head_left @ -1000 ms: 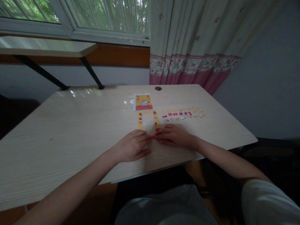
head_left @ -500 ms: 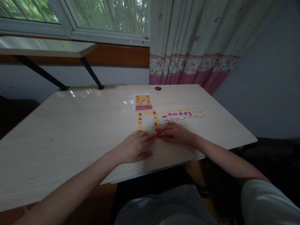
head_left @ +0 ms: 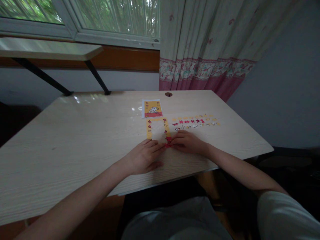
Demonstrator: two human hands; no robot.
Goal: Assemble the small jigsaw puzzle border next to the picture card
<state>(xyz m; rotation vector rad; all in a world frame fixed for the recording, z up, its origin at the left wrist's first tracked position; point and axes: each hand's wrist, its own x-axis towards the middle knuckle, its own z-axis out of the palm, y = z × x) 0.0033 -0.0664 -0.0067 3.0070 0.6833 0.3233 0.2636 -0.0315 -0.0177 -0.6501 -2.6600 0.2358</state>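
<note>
A partly joined jigsaw puzzle border [head_left: 149, 134], yellow with red at its lower right, lies flat on the table. My left hand [head_left: 145, 156] rests over its lower left part, fingers stretched out and the index fingertip touching a red puzzle piece [head_left: 167, 145]. From the other side, my right hand [head_left: 188, 142] has its thumb and fingers pinched at that red piece by the border's lower right corner. The lower edge of the border is partly hidden under my left hand. Behind the border lies a picture card [head_left: 153, 109] with a white animal on yellow and red.
Several loose puzzle pieces [head_left: 186, 122], yellow, red and white, lie in rows right of the border. A raised shelf [head_left: 50, 50] on dark legs stands at the table's back left. A round cable hole [head_left: 168, 94] sits near the back edge of the table [head_left: 75, 140].
Both hands stay almost in place. The fingers shift very slightly at the red piece by the lower right corner.
</note>
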